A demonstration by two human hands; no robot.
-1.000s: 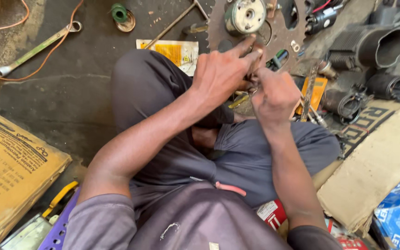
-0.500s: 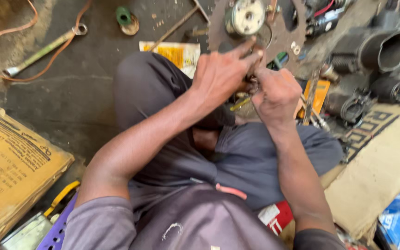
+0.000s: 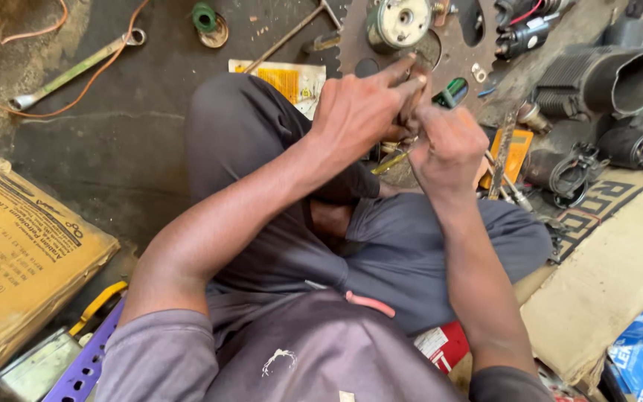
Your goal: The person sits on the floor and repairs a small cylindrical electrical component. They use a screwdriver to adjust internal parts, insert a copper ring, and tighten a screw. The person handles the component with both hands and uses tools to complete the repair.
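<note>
Starting at our fingers: those of our left hand are curled, with the index stretched forward, closed around a small metal part that is mostly hidden between the two hands, so we cannot tell its shape. Our right hand is fisted around a slim tool with a green handle, its tip pressed in toward that part. Both hands meet just above our knees, over the dark workshop floor.

We judge that we are mid-way through working the tool into the held part, prying or turning something small. The next move seems to call for a steady left-hand grip while the right keeps the tip seated and does not slip.

Just beyond the hands lie a rusty toothed sprocket with a round metal housing on it. Black rubber hoses lie to the right, a long spanner and orange wire well to the left, and a cardboard box beside our left arm.
</note>
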